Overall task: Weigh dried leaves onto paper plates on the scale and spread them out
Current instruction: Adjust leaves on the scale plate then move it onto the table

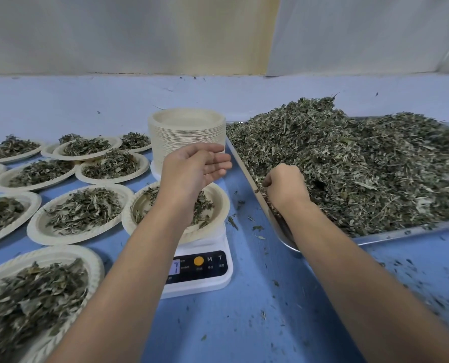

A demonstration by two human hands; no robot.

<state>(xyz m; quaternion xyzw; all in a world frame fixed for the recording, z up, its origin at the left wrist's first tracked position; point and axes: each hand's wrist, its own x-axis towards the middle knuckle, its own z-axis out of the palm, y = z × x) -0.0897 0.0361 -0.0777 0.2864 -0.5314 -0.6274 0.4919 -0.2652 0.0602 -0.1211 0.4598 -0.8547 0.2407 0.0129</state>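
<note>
A white digital scale stands at the centre of the blue table, its display partly hidden by my left forearm. On it sits a paper plate with a thin layer of dried leaves. My left hand hovers above this plate, palm turned sideways, fingers straight and empty. My right hand is dug into the near left edge of the big heap of dried leaves in the metal tray, fingers curled around a clump of leaves.
Several filled paper plates cover the table to the left. A tall stack of unused paper plates stands behind the scale. Loose leaf bits lie scattered on the blue table around the tray.
</note>
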